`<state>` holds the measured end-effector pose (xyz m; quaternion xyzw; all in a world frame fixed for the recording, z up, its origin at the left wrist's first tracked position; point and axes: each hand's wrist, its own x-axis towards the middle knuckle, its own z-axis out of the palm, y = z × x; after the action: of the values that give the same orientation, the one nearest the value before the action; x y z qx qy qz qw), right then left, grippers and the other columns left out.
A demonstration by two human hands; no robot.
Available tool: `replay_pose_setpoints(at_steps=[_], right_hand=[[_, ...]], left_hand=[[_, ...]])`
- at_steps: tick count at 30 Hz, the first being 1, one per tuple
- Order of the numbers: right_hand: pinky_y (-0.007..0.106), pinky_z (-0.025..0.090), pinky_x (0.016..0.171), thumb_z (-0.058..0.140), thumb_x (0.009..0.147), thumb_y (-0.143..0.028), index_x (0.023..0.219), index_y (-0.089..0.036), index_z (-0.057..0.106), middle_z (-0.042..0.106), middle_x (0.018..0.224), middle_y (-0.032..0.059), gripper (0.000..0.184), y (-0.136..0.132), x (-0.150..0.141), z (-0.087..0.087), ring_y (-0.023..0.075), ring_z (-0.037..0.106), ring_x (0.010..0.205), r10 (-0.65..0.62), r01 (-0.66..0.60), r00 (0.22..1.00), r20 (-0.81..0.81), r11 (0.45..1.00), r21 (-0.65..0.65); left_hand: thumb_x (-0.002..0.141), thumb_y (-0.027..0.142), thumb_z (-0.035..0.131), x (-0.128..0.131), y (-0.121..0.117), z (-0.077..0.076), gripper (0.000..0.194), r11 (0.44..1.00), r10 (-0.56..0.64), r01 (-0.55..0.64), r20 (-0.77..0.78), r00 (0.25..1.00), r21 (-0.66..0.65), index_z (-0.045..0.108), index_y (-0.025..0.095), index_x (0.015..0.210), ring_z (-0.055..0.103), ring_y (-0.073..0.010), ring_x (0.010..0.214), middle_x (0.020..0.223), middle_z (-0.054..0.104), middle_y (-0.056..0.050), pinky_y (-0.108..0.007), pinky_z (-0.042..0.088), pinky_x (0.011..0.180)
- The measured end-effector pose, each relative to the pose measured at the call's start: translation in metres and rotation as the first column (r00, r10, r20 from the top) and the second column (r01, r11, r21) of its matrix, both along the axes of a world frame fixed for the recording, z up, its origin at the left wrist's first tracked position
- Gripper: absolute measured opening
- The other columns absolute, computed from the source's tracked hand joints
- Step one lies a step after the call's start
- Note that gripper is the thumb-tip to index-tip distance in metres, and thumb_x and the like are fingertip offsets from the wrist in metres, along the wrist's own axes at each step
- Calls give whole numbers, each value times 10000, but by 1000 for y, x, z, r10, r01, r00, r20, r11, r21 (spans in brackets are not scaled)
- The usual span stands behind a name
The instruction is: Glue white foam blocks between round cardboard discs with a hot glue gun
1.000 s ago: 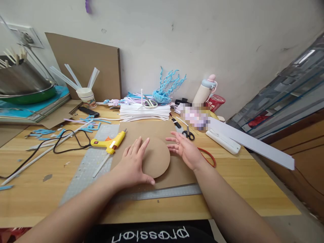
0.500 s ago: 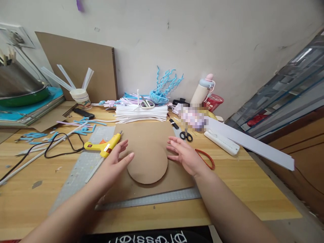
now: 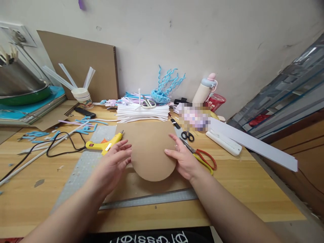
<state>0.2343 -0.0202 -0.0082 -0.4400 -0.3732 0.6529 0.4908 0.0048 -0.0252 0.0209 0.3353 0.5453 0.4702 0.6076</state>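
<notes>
- Holding a flat, round disc of brown cardboard [image 3: 154, 157] by one edge: the person's right hand [image 3: 186, 160], thumb laid on the upper face, index finger stretched out past the rim, palm half closed. Its remaining fingers are mostly hidden from me.
- Left hand [image 3: 111, 165] at the opposite edge, loosely open, fingers half bent towards the rim. Cannot tell whether its fingertips touch the cardboard.
- The disc sits between the two hands, over a larger brown cardboard sheet [image 3: 123, 190]; its far rim blends into the sheet's colour.
- Just beyond the left hand: yellow glue gun with an orange trigger [image 3: 106, 145], nozzle pointing away from the person. Its thin black cord [image 3: 66, 152] loops out to that hand's left.
- Below the left forearm: grey, speckled cutting mat [image 3: 76, 180], lying on a pale wooden table [image 3: 253, 192].
- Close beside the right hand, on its outer side: scissors with one red and one yellow handle [image 3: 193, 151], partly behind the wrist.
- A little past those: small black-handled scissors [image 3: 187, 136].
- Farther out to the right hand's right: long white plastic case [image 3: 224, 143], near a long white flat strip [image 3: 255, 145].
- Straight ahead of both hands, well apart: thick bundle of white fuzzy stems [image 3: 143, 113].
</notes>
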Motion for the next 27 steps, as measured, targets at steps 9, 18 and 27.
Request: replay_pose_setpoints(at_steps=[9,18,27], right_hand=[[353,544,893,687,835,-205,1390,-393,430,689,1121,7,640,-14,5,2,173,664,1001,30,-221,943,331,799,559],[392,521,937,729,799,-157,1220,-390,626,689,1165,0,493,-11,7,2,192,639,1090,-18,-326,894,448,660,677],[431,547,907,727,802,-158,1123,-352,703,734,1109,11,376,-12,8,2,216,685,1035,-32,-306,902,430,657,689]], left_hand=[[711,294,768,-4,21,-11,406,740,-314,551,-526,790,387,644,240,1095,654,-231,1011,1100,684,-68,-401,542,872],[734,211,761,-9,10,-14,230,601,-177,533,-551,816,596,731,275,953,707,-190,874,957,749,-40,-336,579,762],[778,209,733,-13,8,-13,293,494,-156,605,-621,768,625,661,259,1057,645,-180,1060,1103,689,-54,-343,530,917]])
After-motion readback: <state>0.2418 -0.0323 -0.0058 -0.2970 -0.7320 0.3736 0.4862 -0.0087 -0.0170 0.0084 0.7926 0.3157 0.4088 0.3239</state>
